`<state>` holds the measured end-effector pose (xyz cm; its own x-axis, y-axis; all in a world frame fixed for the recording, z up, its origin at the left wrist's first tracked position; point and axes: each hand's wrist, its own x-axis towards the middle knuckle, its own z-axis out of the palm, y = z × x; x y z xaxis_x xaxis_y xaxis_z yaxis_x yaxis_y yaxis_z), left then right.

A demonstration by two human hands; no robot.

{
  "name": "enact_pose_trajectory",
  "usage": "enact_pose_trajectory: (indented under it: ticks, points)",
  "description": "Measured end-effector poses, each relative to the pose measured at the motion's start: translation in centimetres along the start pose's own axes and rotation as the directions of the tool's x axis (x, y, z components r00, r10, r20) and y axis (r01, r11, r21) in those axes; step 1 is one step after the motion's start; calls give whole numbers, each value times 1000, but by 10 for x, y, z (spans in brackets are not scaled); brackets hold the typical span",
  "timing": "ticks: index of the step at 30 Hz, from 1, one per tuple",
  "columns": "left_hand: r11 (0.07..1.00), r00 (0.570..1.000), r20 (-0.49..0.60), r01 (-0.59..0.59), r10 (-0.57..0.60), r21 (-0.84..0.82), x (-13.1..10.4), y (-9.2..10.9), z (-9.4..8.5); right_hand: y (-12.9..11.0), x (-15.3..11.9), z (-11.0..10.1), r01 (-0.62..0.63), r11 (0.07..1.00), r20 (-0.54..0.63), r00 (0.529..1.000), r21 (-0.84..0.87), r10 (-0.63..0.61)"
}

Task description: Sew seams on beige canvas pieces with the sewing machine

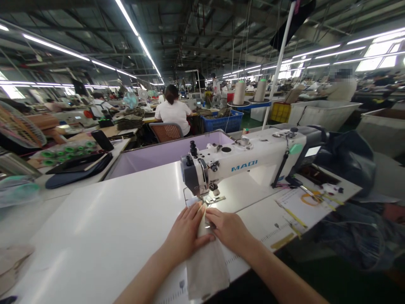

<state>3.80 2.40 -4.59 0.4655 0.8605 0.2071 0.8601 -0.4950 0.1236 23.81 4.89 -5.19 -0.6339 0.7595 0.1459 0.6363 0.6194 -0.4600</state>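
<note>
A strip of beige fabric (207, 270) runs from the table's front edge up to the needle area of a white sewing machine (268, 154). My left hand (186, 230) lies on the fabric's left side, fingers stretched forward and thumb spread across it. On the other side, my right hand (230, 230) has its fingers bent and closed at the fabric's right edge. Both sets of fingertips are just in front of the presser foot (205, 199). The fabric's far end is hidden by my fingers and the foot.
Right of the machine, scissors (310, 192) and yellow tape (292, 215) lie on the white table (126, 219). A lilac bin (158, 147) stands behind it. More fabric pieces (12, 266) are at the left edge. A person (173, 110) sits farther back.
</note>
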Motion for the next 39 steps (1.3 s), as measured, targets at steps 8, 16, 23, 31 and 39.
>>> enact_pose_trajectory:
  ticks: [8, 16, 23, 31, 39]
  points:
    - [999, 999, 36, 30, -31, 29, -2, 4, -2, -1, -3, -3, 12, 999, -2, 1000, -39, -13]
    - [999, 998, 49, -29, 27, 38, -27, 21, -3, -3, -23, 1, 26, 997, 17, 1000, -73, -25]
    - [998, 998, 62, -23, 20, 56, -22, 16, -5, -2, -16, -2, 25, 995, 17, 1000, -94, -24]
    - [998, 999, 51, -16, 13, 57, -6, 5, -11, 1, 3, -7, 22, 995, 2, 1000, -100, -22]
    - [1000, 1000, 16, -13, 13, -6, 6, -7, -15, 4, 17, -12, 32, 998, -1, 999, -52, -32]
